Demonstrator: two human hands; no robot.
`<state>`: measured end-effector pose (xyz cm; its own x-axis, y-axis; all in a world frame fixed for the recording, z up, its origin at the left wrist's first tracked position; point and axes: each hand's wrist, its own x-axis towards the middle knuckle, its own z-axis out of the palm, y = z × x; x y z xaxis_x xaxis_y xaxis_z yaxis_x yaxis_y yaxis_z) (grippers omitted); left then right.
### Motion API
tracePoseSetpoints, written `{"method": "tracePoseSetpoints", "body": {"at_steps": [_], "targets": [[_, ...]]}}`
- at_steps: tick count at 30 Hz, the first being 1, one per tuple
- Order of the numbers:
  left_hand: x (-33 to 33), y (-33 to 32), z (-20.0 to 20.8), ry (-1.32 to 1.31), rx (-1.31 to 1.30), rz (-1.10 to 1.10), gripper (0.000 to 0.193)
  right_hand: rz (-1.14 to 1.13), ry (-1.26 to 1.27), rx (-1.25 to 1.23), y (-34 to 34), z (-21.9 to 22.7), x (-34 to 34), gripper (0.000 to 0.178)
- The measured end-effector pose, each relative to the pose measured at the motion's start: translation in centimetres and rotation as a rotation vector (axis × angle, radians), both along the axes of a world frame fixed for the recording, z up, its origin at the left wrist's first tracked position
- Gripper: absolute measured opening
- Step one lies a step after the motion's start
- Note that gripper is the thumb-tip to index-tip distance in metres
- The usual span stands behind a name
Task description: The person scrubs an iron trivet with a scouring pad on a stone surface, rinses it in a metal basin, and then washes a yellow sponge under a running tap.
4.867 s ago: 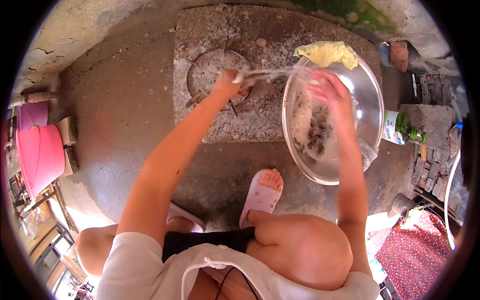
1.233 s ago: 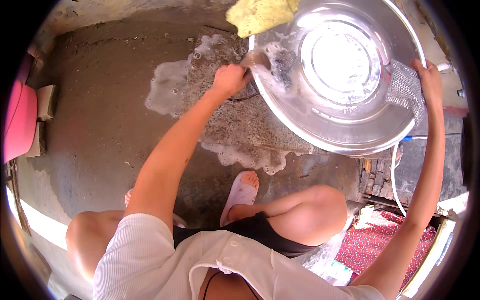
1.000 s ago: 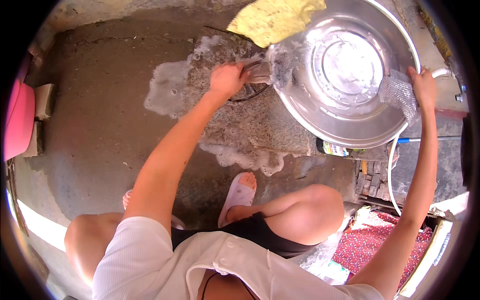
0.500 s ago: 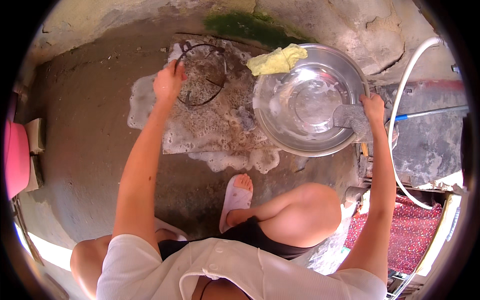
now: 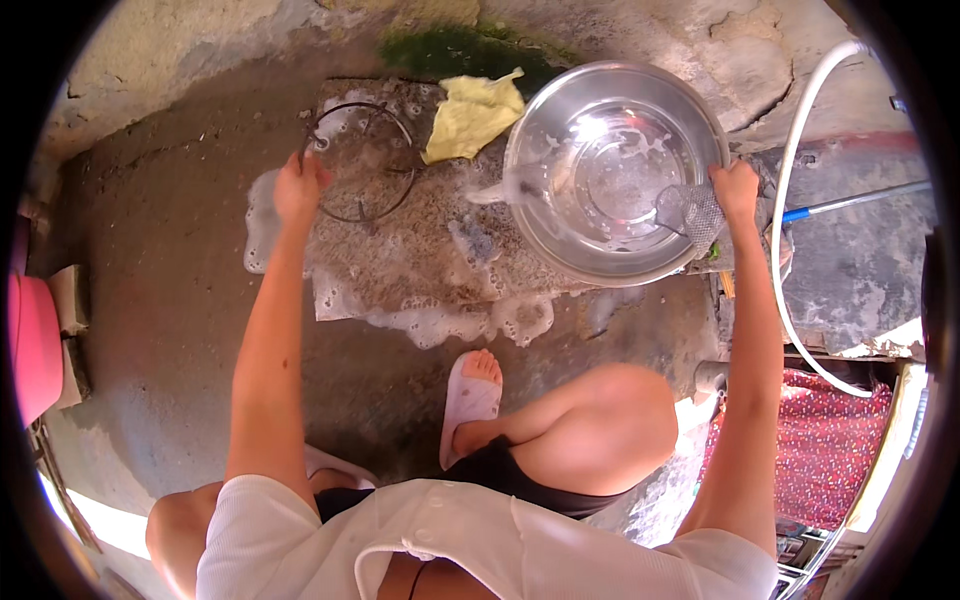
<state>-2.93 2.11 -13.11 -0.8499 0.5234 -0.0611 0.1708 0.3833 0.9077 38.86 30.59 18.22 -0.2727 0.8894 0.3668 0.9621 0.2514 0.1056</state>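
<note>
My left hand [image 5: 300,188] is closed on a thin dark metal ring [image 5: 369,218], a round rack with short inward prongs, held over a wet slab [image 5: 420,240]. At the right, my right hand [image 5: 736,188] grips the rim of a wide steel basin [image 5: 570,245] together with a grey mesh scrubbing cloth [image 5: 690,212] that hangs into the basin. Suds and a little water streak the basin's inside. A whitish streak of liquid shows by its left rim. Between ring and basin, a crumpled yellow cloth [image 5: 474,115] is at the slab's far edge.
Foam [image 5: 420,325] spreads along the slab's near edge. A white hose [image 5: 785,240] curves down beside my right forearm, with a blue-and-metal pole [image 5: 850,202] behind. A pink tub [image 5: 35,345] stands far left. A stained wall [image 5: 250,60] closes the far side.
The yellow cloth has left the basin's rim and is now to its left over the slab. My left hand and the ring have shifted left; the basin has moved slightly away from me.
</note>
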Motion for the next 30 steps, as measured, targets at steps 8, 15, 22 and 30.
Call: {"method": "tracePoseSetpoints", "body": {"at_steps": [8, 15, 22, 30], "targets": [[1.1, 0.5, 1.0, 0.037, -0.057, -0.025, 0.036, -0.203, 0.088, -0.158, 1.0, -11.4, 10.9, 0.038], [-1.3, -1.3, -2.0, 0.161, -0.258, -0.003, 0.042, -0.466, 1.011, -0.367, -4.7, -25.4, 13.2, 0.032], [1.7, 2.8, 3.8, 0.629, -0.331, 0.105, 0.037, -0.450, 0.745, -0.706, -6.2, -27.4, 17.4, 0.036], [10.8, 17.1, -4.6, 1.087, -0.526, -0.723, 0.047, 0.086, 0.411, -0.719, -7.7, -15.3, 11.8, 0.036]]}}
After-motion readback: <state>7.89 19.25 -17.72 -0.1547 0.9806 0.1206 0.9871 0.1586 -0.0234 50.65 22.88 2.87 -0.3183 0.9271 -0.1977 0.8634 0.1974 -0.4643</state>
